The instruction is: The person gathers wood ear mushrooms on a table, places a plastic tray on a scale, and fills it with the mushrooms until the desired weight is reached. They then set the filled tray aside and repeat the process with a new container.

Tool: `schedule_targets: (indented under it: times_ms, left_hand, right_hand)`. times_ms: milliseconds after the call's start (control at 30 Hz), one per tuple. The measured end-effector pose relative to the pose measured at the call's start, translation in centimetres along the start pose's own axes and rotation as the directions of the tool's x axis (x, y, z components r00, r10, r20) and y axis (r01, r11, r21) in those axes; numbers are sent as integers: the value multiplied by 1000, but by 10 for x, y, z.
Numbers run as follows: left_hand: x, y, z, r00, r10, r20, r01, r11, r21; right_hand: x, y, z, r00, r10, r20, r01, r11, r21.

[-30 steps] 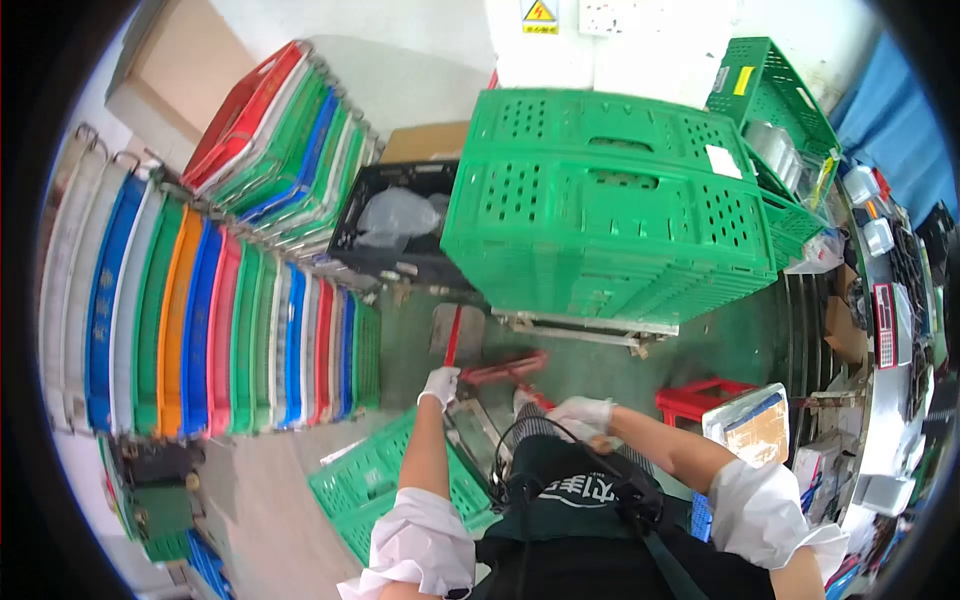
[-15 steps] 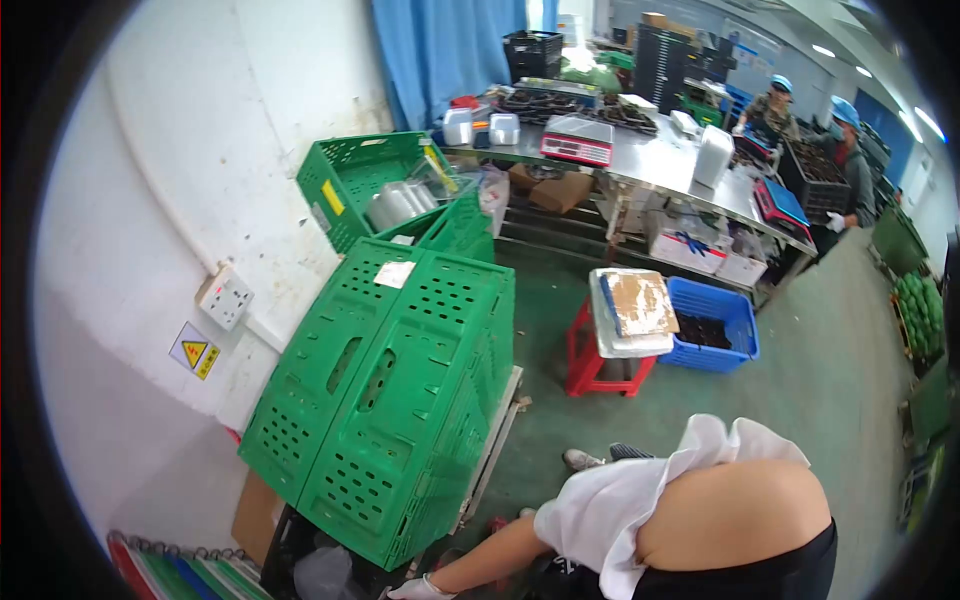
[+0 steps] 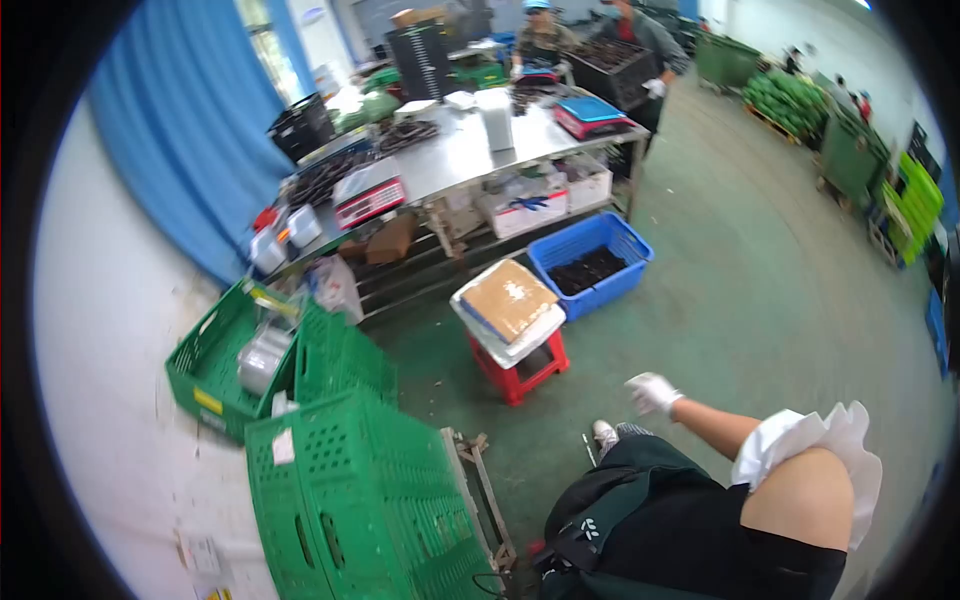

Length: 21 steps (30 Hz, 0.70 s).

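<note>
My right hand (image 3: 653, 393) wears a white glove and hangs over the green floor, to the right of a red stool (image 3: 515, 375). Its fingers are loosely apart and nothing shows in them. On the stool lies a white foam slab with a brown, worn cardboard piece (image 3: 512, 300) on top. Behind the stool stands a blue crate (image 3: 640, 262) with dark, slender items inside. My left hand is out of view.
Stacked green crates (image 3: 350, 490) stand at the lower left, beside an open green crate (image 3: 190, 360) holding clear plastic containers. A steel table (image 3: 450, 165) carries scales and dark produce. Two co-workers stand behind it, one holding a loaded black crate (image 3: 610, 75).
The view has swung to the right. My right hand has moved away from the base of the green crates and is now over the floor near the stool.
</note>
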State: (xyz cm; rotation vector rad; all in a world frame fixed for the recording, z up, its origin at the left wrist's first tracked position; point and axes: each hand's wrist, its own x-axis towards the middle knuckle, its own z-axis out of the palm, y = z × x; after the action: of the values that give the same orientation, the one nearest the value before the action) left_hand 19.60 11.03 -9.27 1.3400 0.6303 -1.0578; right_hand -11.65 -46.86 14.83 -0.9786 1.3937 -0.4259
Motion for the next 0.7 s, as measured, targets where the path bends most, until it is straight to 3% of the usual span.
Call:
schedule_targets:
  times_ms: [33,100,133,167,200,233,300,333,433,533,633,700]
  left_hand:
    - [10,9,40,996,-45,72,32,985,171]
    - [29,25,131,956,-137,260,-4,880,475]
    - [40,40,178,894,-140,426,-179,760,625]
    - [50,52,230,775,-148,615,-435,581,688]
    - [60,66,281,691,-163,704,-553,508,660]
    - [68,73,336,673,-184,717,-514,580,632]
    - [74,106,451,867,-201,456,-9,908,418]
    - [77,119,511,863,-194,467,-23,907,420]
    - [80,122,648,949,99,298,-242,834,496]
    - [59,122,763,928,18,371,-233,806,544]
    - [56,121,871,913,-33,407,-242,759,604]
    - [70,118,944,924,4,383,-255,754,605]
  right_hand:
    - [0,6,-47,985,2,-173,1,1000,19]
    - [-4,31,-131,918,118,-379,-23,969,246]
    - [-6,42,-167,904,114,-413,7,960,281]
    - [-7,47,-199,878,146,-455,12,945,327]
    - [-3,50,-232,857,162,-489,19,939,344]
    - [14,58,-268,846,186,-499,26,922,386]
    - [48,52,-327,827,178,-533,74,906,417]
    - [75,34,-351,828,170,-535,88,901,424]
    - [152,-40,-400,893,35,-448,130,934,332]
    - [258,-152,-423,953,-144,-265,222,930,293]
    - [389,-267,-444,955,-262,-138,294,888,354]
    - [464,-343,-459,941,-292,-172,333,895,296]
